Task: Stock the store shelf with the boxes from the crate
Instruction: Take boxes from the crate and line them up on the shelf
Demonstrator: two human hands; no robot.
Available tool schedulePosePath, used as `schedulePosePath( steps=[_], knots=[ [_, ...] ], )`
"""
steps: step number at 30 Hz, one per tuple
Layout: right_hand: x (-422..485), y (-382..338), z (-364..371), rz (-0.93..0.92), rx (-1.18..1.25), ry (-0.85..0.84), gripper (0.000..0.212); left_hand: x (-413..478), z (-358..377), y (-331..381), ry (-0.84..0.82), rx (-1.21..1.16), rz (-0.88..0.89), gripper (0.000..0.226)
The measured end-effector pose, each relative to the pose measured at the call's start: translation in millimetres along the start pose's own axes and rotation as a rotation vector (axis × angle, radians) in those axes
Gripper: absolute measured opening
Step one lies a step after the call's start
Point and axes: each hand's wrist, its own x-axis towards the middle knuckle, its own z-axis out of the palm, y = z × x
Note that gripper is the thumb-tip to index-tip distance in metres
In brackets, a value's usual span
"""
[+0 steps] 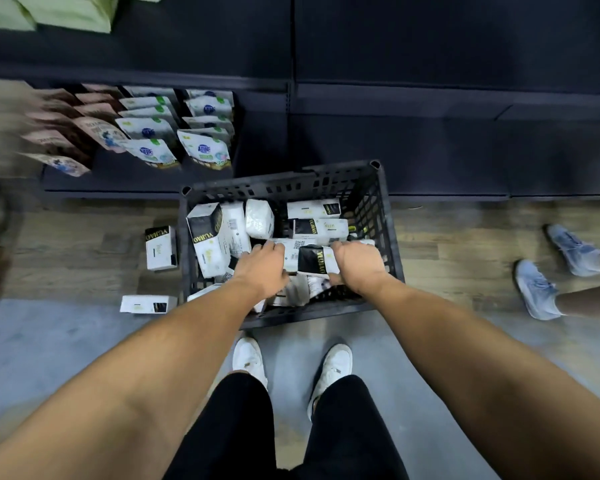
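Crate (378, 209) sits centre frame on the floor (84, 261), both hands inside it. Right hand (357, 268) grasps a black-and-white box (314, 259) by its right end, fingers over the top, thumb under. Left hand (262, 268) is just left of that box, palm down on the pile, fingertips on a QR-code box (293, 245); grip or plain touch, can't tell. Roughly ten boxes visible in the crate, exact count unclear. Two more left of it: upper floor box (160, 247), lower floor box (148, 304). Shelf (430, 98) runs across the top.
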Motion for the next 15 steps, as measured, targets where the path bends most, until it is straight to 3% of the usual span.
schedulePosePath(
  steps=[10, 15],
  knots=[
    [-63, -29, -141, -0.043, -0.006, 0.171, 0.049, -86, -115, -4, 0.083, 0.008, -0.081, 0.045],
    [-83, -49, -174, -0.173, -0.037, 0.221, 0.045, -128, -137, -6, 0.130, -0.021, -0.169, 0.041]
  ],
)
